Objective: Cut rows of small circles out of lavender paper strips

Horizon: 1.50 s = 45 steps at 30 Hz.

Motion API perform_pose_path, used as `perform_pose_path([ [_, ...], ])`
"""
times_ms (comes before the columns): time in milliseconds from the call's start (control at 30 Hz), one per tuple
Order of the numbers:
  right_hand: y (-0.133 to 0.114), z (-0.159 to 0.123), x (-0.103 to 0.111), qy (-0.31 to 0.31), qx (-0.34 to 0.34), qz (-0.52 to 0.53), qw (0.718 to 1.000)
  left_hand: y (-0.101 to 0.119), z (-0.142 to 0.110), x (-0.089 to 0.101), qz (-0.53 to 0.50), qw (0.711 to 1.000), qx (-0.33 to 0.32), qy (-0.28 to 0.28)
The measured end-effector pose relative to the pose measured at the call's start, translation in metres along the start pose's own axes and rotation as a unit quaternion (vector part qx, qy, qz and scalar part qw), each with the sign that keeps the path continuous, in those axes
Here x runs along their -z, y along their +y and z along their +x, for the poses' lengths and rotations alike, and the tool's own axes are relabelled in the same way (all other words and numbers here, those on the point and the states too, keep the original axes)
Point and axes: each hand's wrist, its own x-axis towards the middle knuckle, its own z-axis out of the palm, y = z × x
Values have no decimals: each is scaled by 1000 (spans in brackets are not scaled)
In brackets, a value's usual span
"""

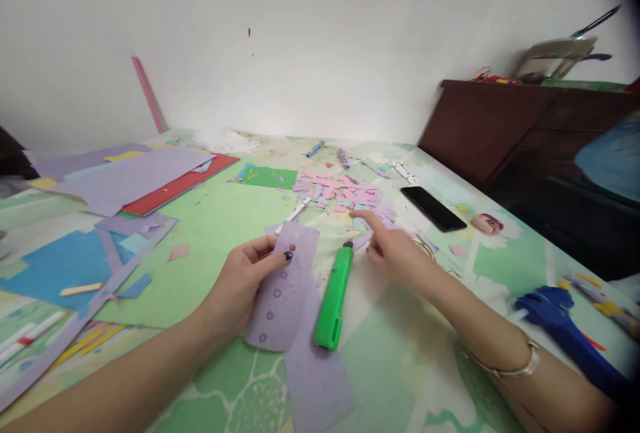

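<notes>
My left hand (245, 276) pinches a piece of light purple paper (280, 290) between thumb and fingers. A line of small darker circles runs down that paper. Beside it, a green utility knife (334, 303) lies partly over another purple paper piece (320, 380). My right hand (393, 246) has its index finger stretched out over the edge of a heap of pink, purple and blue paper scraps (340, 192). Its other fingers are curled and partly hidden, with nothing visible in them. A gold-coloured ring shape (427, 248) shows behind this hand.
A black phone (433, 208) and a blue-handled tool (560, 326) lie at the right. Large coloured sheets (145, 173), a green sheet (220, 226) and blue paper (65, 266) cover the left. A dark brown cabinet (495, 126) stands beyond the table's right edge.
</notes>
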Motion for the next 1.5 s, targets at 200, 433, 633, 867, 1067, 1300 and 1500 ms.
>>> perform_pose_path([
  [200, 34, 1, 29, -54, -191, -136, 971, 2, -2, -2, -7, 1000, 14, -4],
  [433, 49, -1, 35, -113, -203, -110, 966, -2, 1, -2, -5, 1000, 11, 4],
  [633, 58, 1, 36, -137, -187, -64, 971, -1, -2, -3, 24, 1000, -6, -11],
  [867, 47, -4, 41, -85, -113, 93, 986, 6, -5, -2, 104, 986, -127, 3],
  [1067, 21, -13, 44, 47, 8, 108, 993, 10, -9, -2, 123, 987, -103, -12],
  [1300, 12, -17, 28, 138, 130, 67, 980, 10, -10, -3, 122, 985, -119, -13],
  [1500, -3, -24, 14, 165, 295, 24, 941, 11, -13, -4, 118, 986, -119, -21],
])
